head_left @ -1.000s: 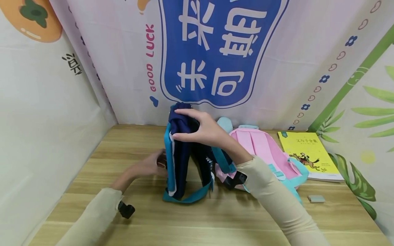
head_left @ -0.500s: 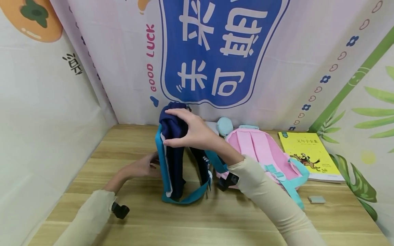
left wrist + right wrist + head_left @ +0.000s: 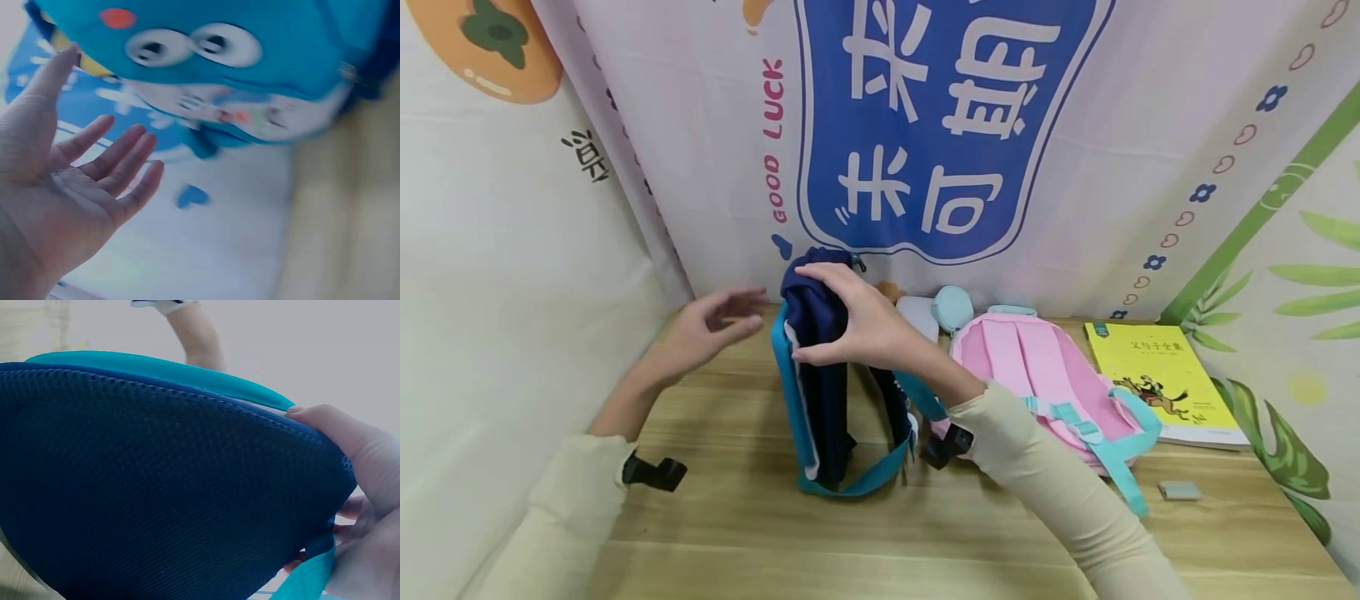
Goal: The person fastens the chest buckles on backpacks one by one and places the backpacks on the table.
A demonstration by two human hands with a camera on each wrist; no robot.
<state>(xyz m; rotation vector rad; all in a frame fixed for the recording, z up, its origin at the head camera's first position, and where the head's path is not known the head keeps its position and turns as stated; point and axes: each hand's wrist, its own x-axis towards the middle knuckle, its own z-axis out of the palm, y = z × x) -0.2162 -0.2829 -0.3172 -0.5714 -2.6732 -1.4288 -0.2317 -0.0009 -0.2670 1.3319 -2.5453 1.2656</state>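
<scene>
Atop the blue backpack [image 3: 829,408], right grip [image 3: 876,327] curled round it; left grip [image 3: 709,327] aloft alongside, unclenched.

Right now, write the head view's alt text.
A right hand holds the top of an upright blue backpack on a table; the left hand hovers beside it. A pink backpack and yellow book lie to the right.

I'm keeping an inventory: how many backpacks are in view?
2: the blue backpack gripped by the right hand, and the pink backpack lying right of it on the table.
</scene>
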